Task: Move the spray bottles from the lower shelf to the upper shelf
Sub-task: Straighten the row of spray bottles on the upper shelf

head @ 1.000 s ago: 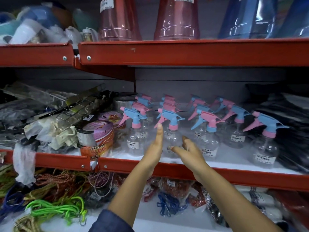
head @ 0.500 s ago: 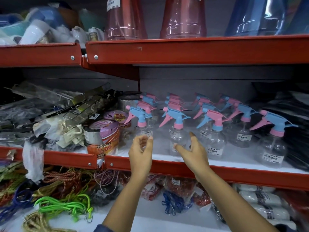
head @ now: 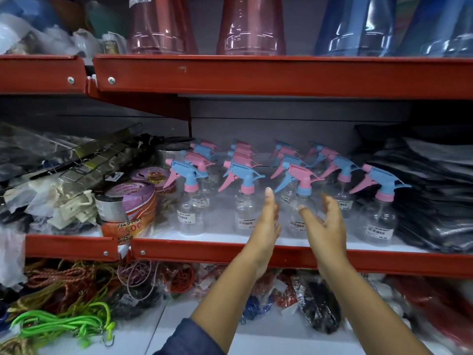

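Observation:
Several clear spray bottles with pink and blue trigger heads stand in rows on the middle red shelf (head: 230, 254). Along the front row are one with a blue head (head: 190, 213), another with a blue head (head: 244, 216), one with a pink head (head: 298, 219) and one at the right (head: 380, 221). My left hand (head: 266, 224) is open, fingers straight, just left of the pink-headed bottle. My right hand (head: 326, 224) is open on that bottle's right side. Neither hand grips anything. The upper shelf (head: 256, 75) runs above.
Red and blue translucent plastic containers (head: 250, 26) fill the upper shelf. Tape rolls (head: 128, 208) and wire racks crowd the left of the middle shelf; dark folded packs (head: 435, 196) lie at its right. Ropes and green bungee cords (head: 64, 324) sit below.
My left hand has straightened its fingers and shifted right, from the leftmost bottles toward the pink-headed one. My right hand has opened wider. The view has moved closer to the shelf.

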A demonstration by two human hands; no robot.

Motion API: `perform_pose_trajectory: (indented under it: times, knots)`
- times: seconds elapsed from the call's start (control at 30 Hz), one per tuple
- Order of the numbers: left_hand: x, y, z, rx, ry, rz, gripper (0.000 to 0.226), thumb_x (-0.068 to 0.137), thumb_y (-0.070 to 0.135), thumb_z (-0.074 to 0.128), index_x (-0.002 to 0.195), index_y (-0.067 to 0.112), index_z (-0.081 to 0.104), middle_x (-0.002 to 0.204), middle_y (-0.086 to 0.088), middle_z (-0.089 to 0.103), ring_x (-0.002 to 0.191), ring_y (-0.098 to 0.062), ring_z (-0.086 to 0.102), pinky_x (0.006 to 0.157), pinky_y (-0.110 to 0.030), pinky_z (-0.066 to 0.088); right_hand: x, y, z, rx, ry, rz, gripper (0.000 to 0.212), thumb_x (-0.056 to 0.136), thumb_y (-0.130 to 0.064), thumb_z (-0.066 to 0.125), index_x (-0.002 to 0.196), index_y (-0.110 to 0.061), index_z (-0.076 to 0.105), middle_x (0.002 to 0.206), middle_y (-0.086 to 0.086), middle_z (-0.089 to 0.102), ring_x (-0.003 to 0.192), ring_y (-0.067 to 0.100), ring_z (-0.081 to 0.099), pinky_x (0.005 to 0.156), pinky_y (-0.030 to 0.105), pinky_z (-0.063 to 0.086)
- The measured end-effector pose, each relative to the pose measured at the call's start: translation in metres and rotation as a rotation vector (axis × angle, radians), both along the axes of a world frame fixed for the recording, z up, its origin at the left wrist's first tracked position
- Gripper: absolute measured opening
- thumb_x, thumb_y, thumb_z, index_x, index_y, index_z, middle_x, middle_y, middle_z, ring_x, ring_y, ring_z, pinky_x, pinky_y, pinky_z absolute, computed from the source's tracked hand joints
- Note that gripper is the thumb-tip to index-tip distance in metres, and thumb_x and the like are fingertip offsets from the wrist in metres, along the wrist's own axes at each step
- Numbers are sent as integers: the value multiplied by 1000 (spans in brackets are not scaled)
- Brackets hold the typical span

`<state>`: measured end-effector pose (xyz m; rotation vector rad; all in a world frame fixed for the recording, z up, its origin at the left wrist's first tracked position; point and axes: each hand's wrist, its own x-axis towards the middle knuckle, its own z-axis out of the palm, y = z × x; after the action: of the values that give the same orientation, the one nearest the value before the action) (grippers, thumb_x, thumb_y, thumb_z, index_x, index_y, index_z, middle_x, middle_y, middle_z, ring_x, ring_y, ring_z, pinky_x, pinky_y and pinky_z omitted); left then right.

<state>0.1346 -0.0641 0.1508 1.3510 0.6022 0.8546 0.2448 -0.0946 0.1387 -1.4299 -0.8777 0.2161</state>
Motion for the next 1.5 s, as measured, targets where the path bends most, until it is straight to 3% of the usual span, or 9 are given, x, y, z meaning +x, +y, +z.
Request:
perform_pose_trajectory:
  times: [0.17, 0.37, 0.63, 0.8, 1.0, 1.1, 1.17, 1.3, 1.5]
  knots:
    - [25, -8, 8, -18, 24, -5, 74, 87, 75, 10, 151, 38, 1, 161, 4, 4, 147, -17, 7, 120, -45, 8, 21, -2, 9, -196, 104, 165, 73, 89, -36, 59, 149, -22, 21, 156, 3, 24, 141, 22, 28, 106, 39, 31]
    - [36, -7, 10, -55, 53, -2, 80, 86, 75, 6, 152, 29, 13, 160, 1, 12, 147, -18, 10, 121, -42, 8, 32, -2, 8, -263, 109, 311, 62, 91, -23, 57, 146, -19, 28, 127, -3, 44, 111, 13, 44, 90, 29, 34]
    - [42, -7, 5, -65, 88, 61, 93, 79, 82, 7, 153, 26, 12, 161, 0, 10, 147, -18, 10, 121, -43, 8, 45, 1, 0, -324, 88, 380, 75, 74, -37, 64, 142, -30, 33, 139, -4, 51, 124, 17, 50, 104, 42, 42]
    - [48, -11, 3, -48, 93, 139, 92, 78, 83, 9, 152, 30, 14, 160, 1, 13, 146, -18, 14, 120, -45, 10, 47, -4, 4, -308, 98, 411, 75, 85, -28, 63, 148, -25, 23, 149, -2, 37, 134, 18, 38, 98, 29, 34]
    - [70, -31, -9, 127, -57, 489, 68, 83, 73, 26, 128, 30, 53, 137, 10, 51, 128, -10, 45, 101, -26, 36, 64, -35, -6, 14, -4, 74, 50, 89, -22, 61, 136, -25, 45, 137, -4, 48, 117, 10, 47, 90, 25, 35]
    - [91, -37, -11, 131, -68, 445, 50, 92, 59, 32, 97, 20, 62, 105, 3, 64, 102, -11, 59, 85, -20, 44, 85, -54, -11, 136, -12, -84, 41, 88, -17, 63, 127, -25, 52, 126, -7, 51, 102, -1, 51, 87, 18, 39]
    - [110, -38, -10, 89, -21, 319, 59, 89, 64, 31, 102, 16, 63, 107, 0, 65, 103, -15, 60, 91, -26, 47, 102, -63, -13, 161, 12, -145, 41, 87, -15, 63, 126, -24, 52, 126, -6, 48, 95, -9, 49, 84, 17, 41]
    - [148, -38, -4, -1, 134, 48, 86, 84, 77, 19, 146, 21, 37, 149, -1, 39, 136, -19, 37, 116, -41, 25, 131, -73, -12, 82, 124, -81, 51, 87, -20, 64, 134, -26, 44, 141, -3, 41, 110, 3, 43, 93, 26, 33]
    - [179, -34, 8, -16, 165, -67, 85, 83, 79, 7, 153, 31, 9, 161, 3, 10, 147, -17, 11, 120, -46, 9, 151, -75, -1, -101, 194, 124, 65, 88, -24, 60, 145, -25, 30, 149, -3, 35, 131, 13, 35, 99, 30, 32]
